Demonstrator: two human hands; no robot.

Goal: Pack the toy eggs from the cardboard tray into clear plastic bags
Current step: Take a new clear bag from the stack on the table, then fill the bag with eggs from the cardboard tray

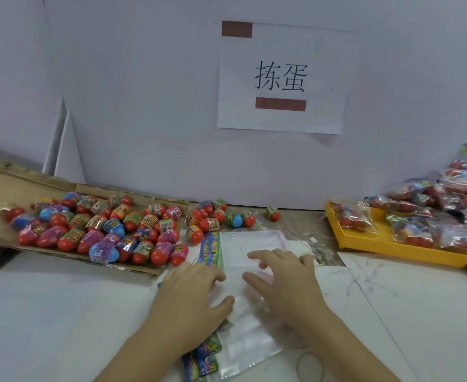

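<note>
Head view, sole view. Left of frame: cardboard tray (20,175), flat and opened out, heaped with toy eggs (103,227), mostly red-based with printed wrappers, a few blue. Centre, just right of the tray's end: loose eggs (213,219) on the table (48,312), about ten, in a cluster with one stray further right. Lower centre: clear plastic bags (249,326), empty, flat, stacked, with coloured printed headers along their left edge. Left hand (191,296): palm down on the left edge of the stack, fingers loosely bent, thumb out across the plastic, no pinch visible. Right hand (284,285): palm down over the upper sheet, fingers spread and straight; touching or just above, not clear. No egg in either hand. Right of frame: yellow tray (378,244) carrying filled bags (447,210), more piled behind it against the wall. Bottom edge, right of centre: rubber band (309,366). Upper centre: paper sign (282,78) on the wall. Progress, as a judgement: many bags packed already, most eggs still unpacked, next bag not yet opened.
</note>
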